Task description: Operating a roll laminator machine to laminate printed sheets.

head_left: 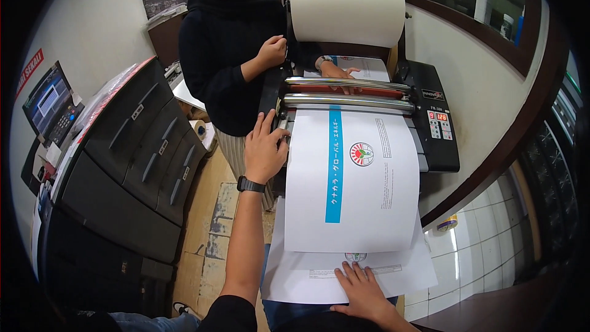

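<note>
White blue-striped paper sheet (381,224) laid at silvery metal rollers (350,102), centre, lower white paper sheet (289,283) touched by right hand (362,292), fingers spread, left hand (264,152) rested at black machine (447,158), grip unclear, closed dark-grey drawers (126,132) at left, contents hidden.

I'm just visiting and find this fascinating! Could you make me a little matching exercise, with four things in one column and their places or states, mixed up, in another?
Column one
1. The person's left hand
2. The person's right hand
3. Large white roll
4. Small display

Column two
A. Lit up in red
B. Spread flat on the lower white sheet
C. At the far end of the black machine
D. By the machine's left side, with a dark watch at the wrist

Right pairs: 1-D, 2-B, 3-C, 4-A
</note>
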Available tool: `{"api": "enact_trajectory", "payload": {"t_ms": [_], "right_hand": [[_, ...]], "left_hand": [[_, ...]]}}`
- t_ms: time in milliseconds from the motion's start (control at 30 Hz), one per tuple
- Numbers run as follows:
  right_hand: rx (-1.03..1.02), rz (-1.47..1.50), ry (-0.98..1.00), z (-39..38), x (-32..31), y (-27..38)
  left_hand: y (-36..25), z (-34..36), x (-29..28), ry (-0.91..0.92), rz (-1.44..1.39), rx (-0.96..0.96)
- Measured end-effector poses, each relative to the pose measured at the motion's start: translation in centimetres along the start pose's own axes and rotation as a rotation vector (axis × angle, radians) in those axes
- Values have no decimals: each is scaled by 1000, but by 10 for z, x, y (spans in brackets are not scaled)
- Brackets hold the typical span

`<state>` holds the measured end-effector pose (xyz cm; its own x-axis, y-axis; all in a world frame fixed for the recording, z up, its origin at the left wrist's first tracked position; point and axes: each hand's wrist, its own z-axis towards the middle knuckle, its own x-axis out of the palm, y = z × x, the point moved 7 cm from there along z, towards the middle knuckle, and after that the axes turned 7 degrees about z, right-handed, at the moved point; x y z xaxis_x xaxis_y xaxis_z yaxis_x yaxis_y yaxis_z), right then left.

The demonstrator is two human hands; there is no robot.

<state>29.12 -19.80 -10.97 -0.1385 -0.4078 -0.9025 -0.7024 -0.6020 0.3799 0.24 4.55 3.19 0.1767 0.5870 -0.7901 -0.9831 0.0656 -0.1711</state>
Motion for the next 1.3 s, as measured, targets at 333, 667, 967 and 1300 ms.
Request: {"api": "enact_trajectory", "payload": {"t_ms": [333, 667, 967, 1300], "right_hand": [[-123, 311, 84, -3, -16, -13], [148, 322, -184, -35, -104, -53], [382, 21, -797, -88, -155, -100], [330, -18, -1595, -169, -194, -110]], "left_hand": [[-1, 0, -4, -44, -2, 18], [0, -1, 0, -53, 5, 31], [-1, -1, -1, -55, -4, 25], [-4, 1, -2, -84, -12, 45]]}}
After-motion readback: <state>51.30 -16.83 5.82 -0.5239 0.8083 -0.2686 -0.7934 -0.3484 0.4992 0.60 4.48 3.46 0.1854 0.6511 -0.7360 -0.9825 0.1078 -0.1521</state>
